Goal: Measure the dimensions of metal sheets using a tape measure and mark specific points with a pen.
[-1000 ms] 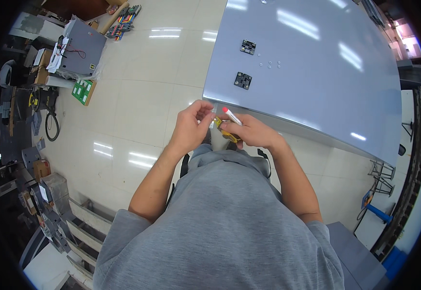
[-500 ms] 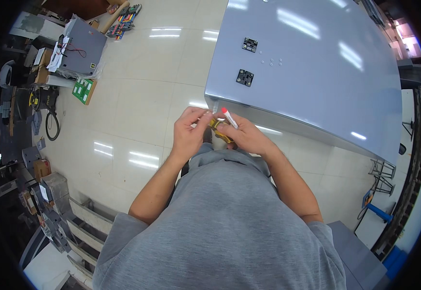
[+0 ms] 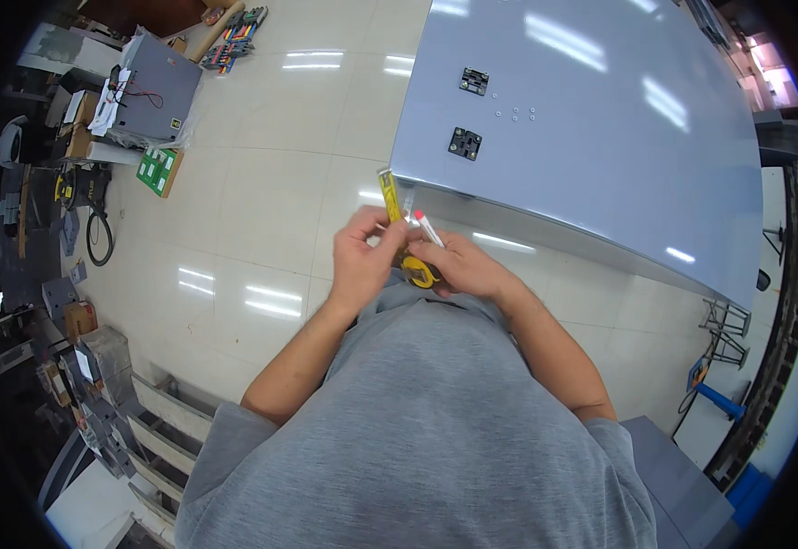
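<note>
A yellow and black tape measure [image 3: 419,272] sits in my right hand [image 3: 465,263], whose fingers are closed round its case. The same hand also holds a white marker with a red end [image 3: 428,229], which sticks up past the fingers. My left hand [image 3: 362,249] pinches the yellow tape blade [image 3: 389,196] between thumb and fingers. The blade's end points up and away, just left of the near corner of the large grey panel [image 3: 582,137]. Both hands are in front of my body, below that corner.
Two black hinge-like parts [image 3: 465,144] and several small nuts or washers [image 3: 515,114] lie on the panel. Far left stands a grey cabinet [image 3: 154,91] beside a green box [image 3: 158,172]. A slatted rack [image 3: 166,403] is at lower left, thin-legged stands [image 3: 727,334] at right.
A length of tape blade now stands out beyond my left hand. The tape measure's case has turned and dropped slightly toward my body, and the marker has shifted a little left.
</note>
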A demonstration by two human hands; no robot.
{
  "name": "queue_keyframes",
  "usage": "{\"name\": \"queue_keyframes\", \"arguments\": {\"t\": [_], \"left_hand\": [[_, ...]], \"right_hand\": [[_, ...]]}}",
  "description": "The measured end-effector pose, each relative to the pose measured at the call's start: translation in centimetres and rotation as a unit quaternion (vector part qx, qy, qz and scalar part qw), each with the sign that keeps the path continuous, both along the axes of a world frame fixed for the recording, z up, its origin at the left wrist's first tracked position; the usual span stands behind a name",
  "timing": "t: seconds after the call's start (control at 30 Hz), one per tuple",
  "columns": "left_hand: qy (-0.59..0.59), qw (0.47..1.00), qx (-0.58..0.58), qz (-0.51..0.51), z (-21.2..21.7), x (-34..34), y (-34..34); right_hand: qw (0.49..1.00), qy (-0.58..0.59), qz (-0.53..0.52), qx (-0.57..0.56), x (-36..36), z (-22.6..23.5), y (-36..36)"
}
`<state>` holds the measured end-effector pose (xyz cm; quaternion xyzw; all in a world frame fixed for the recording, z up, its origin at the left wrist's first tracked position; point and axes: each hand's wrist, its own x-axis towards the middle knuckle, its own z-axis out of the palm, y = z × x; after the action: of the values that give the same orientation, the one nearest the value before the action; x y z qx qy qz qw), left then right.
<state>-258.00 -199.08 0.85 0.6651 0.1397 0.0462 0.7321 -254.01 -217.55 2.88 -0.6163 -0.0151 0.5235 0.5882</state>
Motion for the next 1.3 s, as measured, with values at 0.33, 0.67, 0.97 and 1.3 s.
{"name": "queue_keyframes", "arguments": {"t": [0.33,0.67,0.97,1.3], "left_hand": [[0.175,0.956,-0.229,0.049,0.0,0.2,-0.1],[0.192,0.95,-0.239,-0.056,1.3,1.0,0.8],[0.223,0.938,-0.191,-0.184,3.9,0.9,-1.2],[0.238,0.923,-0.199,-0.228,4.8,0.8,-1.3]], "right_hand": [[0.988,-0.129,-0.063,-0.062,-0.8,0.2,1.1],[0.923,-0.193,-0.332,0.01,0.8,0.3,-1.0],[0.965,-0.135,-0.225,0.017,1.5,0.9,-1.5],[0.934,-0.135,-0.297,0.144,1.2,1.6,-2.3]]}}
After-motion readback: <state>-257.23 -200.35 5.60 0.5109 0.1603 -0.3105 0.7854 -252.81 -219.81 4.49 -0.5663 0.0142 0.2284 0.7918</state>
